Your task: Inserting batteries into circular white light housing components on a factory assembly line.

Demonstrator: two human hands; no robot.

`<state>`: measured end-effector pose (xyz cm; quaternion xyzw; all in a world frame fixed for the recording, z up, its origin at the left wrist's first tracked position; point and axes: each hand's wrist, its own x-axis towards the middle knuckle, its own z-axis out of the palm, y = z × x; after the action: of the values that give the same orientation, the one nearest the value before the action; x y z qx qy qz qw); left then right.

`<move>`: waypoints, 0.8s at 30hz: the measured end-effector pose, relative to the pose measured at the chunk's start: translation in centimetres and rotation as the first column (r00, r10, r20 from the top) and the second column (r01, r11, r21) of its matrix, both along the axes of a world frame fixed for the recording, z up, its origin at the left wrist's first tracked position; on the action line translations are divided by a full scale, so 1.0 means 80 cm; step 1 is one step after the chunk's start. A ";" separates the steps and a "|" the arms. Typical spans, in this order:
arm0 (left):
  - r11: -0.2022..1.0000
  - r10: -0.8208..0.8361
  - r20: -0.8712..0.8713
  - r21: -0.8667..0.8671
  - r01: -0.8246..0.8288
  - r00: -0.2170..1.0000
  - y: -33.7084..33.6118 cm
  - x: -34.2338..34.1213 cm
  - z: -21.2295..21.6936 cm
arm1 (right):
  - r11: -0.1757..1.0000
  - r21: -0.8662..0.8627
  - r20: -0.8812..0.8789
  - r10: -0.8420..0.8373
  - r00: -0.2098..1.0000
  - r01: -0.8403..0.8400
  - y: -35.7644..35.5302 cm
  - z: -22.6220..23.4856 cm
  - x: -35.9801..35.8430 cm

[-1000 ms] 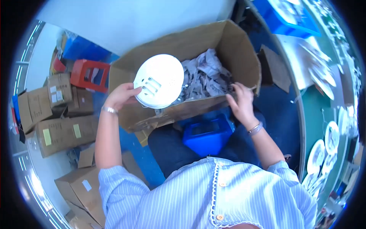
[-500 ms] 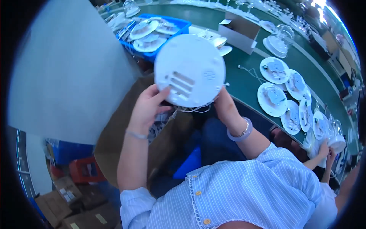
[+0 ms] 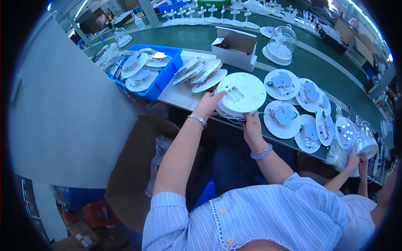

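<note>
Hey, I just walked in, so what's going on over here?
A person at a green workbench holds a slotted white disc near its edge. The left hand grips its left side, thumb on top; the right hand is at the near edge, fingers partly hidden. Similar discs lie to the right, and a blue bin holds more on the left. Another person's hands are at work at far right.

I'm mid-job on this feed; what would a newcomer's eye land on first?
First, the round white disc near the centre, with the left hand gripping its left edge and the right hand at its lower edge. Then the bright blue bin of similar discs to its left, and the clear dome farther back.
</note>
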<state>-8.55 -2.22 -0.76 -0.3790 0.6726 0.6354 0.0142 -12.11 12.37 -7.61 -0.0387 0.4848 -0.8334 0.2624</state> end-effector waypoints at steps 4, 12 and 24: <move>0.986 0.149 -0.162 -0.048 -0.159 0.975 0.002 -0.029 -0.010 | 0.983 -0.092 -0.161 -0.173 0.972 0.159 -0.035 -0.046 -0.042; 0.957 -0.020 -0.187 -0.288 -0.035 0.982 -0.009 0.026 -0.051 | 0.974 -0.090 -0.242 -0.226 0.944 0.210 -0.043 -0.039 -0.096; 0.796 0.574 -0.156 -0.126 -0.593 0.804 -0.101 0.377 -0.096 | 1.000 0.026 -0.115 -0.002 0.993 0.005 0.009 -0.001 0.050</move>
<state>21.63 -10.28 -8.43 -0.5322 0.5737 0.5696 -0.2514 -8.14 13.08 -7.69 -0.0826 0.5099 -0.8240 0.2330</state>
